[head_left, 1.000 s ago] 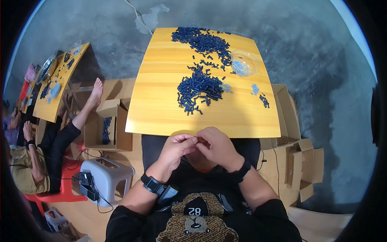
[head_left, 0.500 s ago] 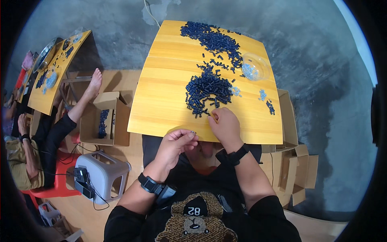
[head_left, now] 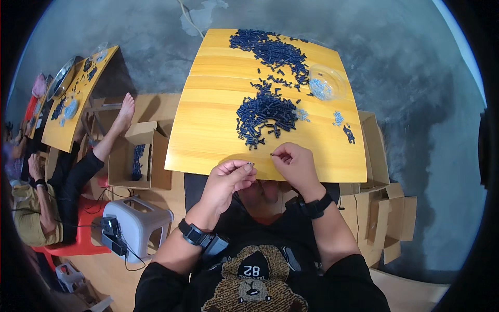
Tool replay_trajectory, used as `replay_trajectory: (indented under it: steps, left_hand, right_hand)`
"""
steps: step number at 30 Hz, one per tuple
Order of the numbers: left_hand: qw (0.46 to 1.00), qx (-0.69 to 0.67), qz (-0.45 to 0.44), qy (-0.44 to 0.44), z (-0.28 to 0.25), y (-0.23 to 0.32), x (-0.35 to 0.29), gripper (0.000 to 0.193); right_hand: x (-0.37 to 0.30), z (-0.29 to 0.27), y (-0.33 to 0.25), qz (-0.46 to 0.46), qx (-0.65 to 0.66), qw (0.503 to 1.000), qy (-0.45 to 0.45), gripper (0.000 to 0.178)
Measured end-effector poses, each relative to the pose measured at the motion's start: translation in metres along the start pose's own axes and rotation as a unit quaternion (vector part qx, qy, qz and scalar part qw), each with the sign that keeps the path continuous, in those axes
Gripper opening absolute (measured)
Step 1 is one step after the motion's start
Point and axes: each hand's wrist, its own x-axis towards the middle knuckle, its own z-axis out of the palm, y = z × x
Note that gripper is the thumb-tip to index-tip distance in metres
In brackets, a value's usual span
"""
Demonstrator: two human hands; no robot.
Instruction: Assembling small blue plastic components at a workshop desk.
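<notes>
My left hand (head_left: pixel 227 177) is closed in a pinch over the table's near edge, with a small dark piece (head_left: pixel 251 164) just showing at the fingertips. To its right, my right hand (head_left: pixel 295 165) pinches a short dark tube-like piece (head_left: pixel 272 154) between thumb and forefinger. The hands are apart, and fingers partly hide both pieces. Beyond them on the yellow wooden table (head_left: pixel 200 125) lies a heap of short dark blue-black tube-like pieces (head_left: pixel 266 115). Several small pale blue-clear pieces (head_left: pixel 302 115) touch the heap's right side.
A second dark heap (head_left: pixel 278 54) spreads toward the far edge. A clear round bowl (head_left: pixel 338 83) holds pale pieces; two little piles (head_left: pixel 338 118) lie nearer. Cardboard boxes (head_left: pixel 387 218) flank the table. A grey stool (head_left: pixel 140 218) and a seated person (head_left: pixel 39 208) are at left.
My right hand has drawn back from the heap's near edge toward me, with a dark tube-like piece in its pinch. My left hand has risen slightly, still pinching.
</notes>
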Motion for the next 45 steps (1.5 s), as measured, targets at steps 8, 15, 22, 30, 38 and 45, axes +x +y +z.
replay_trajectory:
  steps: [8,15,22,30,38,45]
  left_hand:
    - [1.000,0.029,0.009,-0.008,0.028,-0.013,-0.006,0.012]
    - [0.998,0.044,0.033,-0.009,0.038,-0.012,-0.022,0.013]
    - [0.998,0.017,0.064,-0.018,0.040,-0.013,-0.036,0.011]
    - [0.997,-0.010,0.070,-0.032,0.042,-0.013,-0.046,0.011]
    - [0.996,0.044,0.073,-0.037,0.037,-0.014,-0.051,0.018]
    - [0.989,0.100,0.091,-0.058,0.033,-0.011,-0.054,0.017]
  right_hand:
    - [-0.040,-0.007,-0.018,-0.089,0.058,0.993,-0.047,0.011]
    - [-0.055,-0.012,-0.016,-0.057,0.163,0.984,-0.055,0.010]
    - [-0.066,-0.008,-0.018,0.019,0.319,0.946,-0.057,0.016]
    - [-0.069,-0.018,-0.025,0.050,0.386,0.914,-0.115,0.010]
    - [-0.062,-0.038,-0.034,0.035,0.378,0.920,-0.096,0.007]
    - [-0.059,-0.027,-0.037,0.019,0.373,0.922,-0.105,0.007]
